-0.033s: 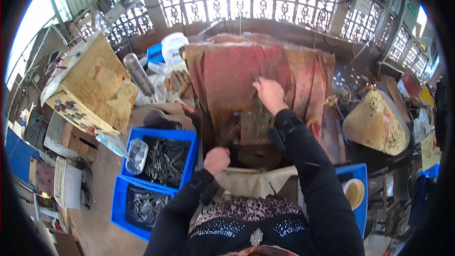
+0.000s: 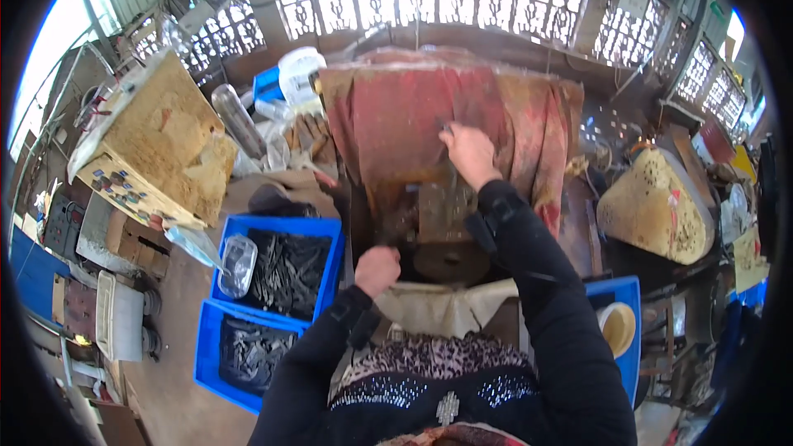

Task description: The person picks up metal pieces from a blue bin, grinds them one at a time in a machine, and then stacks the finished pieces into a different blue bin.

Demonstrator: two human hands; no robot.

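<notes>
Small dark piece (image 2: 446, 126) at right hand's (image 2: 471, 155) fingertips, pinched, in front of red cloth (image 2: 405, 116); long axis unclear. Left hand (image 2: 378, 271) curled, can't tell if gripping; sits farther from piece, nearer body.

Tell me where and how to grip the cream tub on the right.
Probably best to grip the cream tub by its left rim, from above: its open mouth faces the camera, while its right side looks close to the wall of the blue bin. The right hand is nearer, but seems to pinch something small.
</notes>
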